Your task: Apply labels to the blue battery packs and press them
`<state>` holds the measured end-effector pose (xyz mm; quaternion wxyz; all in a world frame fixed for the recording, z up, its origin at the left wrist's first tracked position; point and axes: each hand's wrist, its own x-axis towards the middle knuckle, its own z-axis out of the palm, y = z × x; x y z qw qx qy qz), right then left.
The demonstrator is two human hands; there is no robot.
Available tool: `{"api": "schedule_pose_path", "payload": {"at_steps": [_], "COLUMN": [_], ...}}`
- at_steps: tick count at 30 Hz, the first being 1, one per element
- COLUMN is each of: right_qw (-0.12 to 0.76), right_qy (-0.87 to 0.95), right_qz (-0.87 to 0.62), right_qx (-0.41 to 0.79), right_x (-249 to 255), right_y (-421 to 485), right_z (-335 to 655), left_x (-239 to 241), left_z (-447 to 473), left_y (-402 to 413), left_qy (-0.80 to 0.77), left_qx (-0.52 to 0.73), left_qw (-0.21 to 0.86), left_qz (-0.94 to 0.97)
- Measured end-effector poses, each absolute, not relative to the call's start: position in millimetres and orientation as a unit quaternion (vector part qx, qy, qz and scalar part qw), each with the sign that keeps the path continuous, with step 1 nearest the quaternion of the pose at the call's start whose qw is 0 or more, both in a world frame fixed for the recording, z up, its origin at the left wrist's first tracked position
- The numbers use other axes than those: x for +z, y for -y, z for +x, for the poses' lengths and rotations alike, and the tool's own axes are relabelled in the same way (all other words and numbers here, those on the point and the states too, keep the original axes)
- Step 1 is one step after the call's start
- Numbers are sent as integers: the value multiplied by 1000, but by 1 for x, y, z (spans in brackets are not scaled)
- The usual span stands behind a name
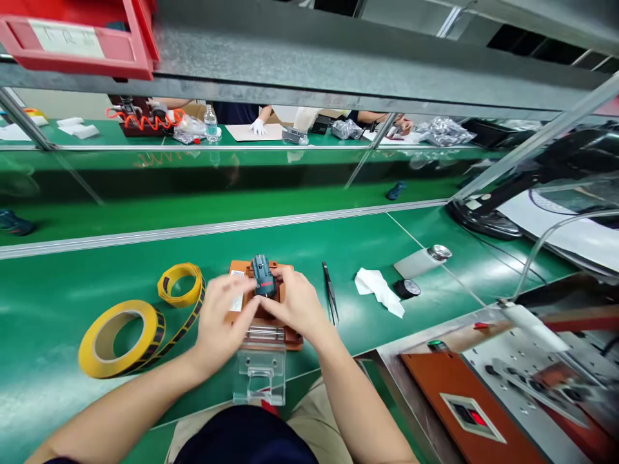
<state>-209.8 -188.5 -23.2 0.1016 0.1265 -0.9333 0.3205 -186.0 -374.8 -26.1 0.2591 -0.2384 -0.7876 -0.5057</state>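
Observation:
A dark teal battery pack point(262, 274) with a small red mark stands in an orange-brown fixture point(286, 335) on the green bench. From its left side, my left hand point(223, 312) has thumb and index finger closed against the pack's lower end. My right hand point(294, 301) grips it from the right, thumb below and index finger along the side. The fingers hide part of the fixture. A clear plastic hinged plate point(261, 370) projects from the fixture's near side, by metal rods.
On the left lie a large yellow label roll point(89, 345) and a smaller loose coil point(170, 299). Black tweezers point(329, 290), a crumpled white tissue point(380, 290), a black round item point(407, 288) and a white bottle point(418, 263) lie right. A machine point(483, 399) borders the bench; co-workers sit opposite.

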Motion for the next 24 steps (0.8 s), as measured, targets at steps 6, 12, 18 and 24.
{"api": "schedule_pose_path", "payload": {"at_steps": [6,12,18,24], "right_qw": [115,-2,21,-202], "right_qy": [862,732,673,454], "right_qz": [121,73,18,-46], "right_qx": [478,677,739,866], "right_x": [-1,-4,-15,-1], "right_y": [178,171,178,186], "right_z": [-186,-178,-173,-174], "left_x": [7,14,14,8], "left_z": [-234,-224,-221,-223], "left_y": [349,325,314,311], "left_qy": [600,539,530,593], "left_qx": [-790,-833,-837,-791], "left_qw": [-92,-87,-114,-36], "left_qz": [-82,-87,-80,-145]}}
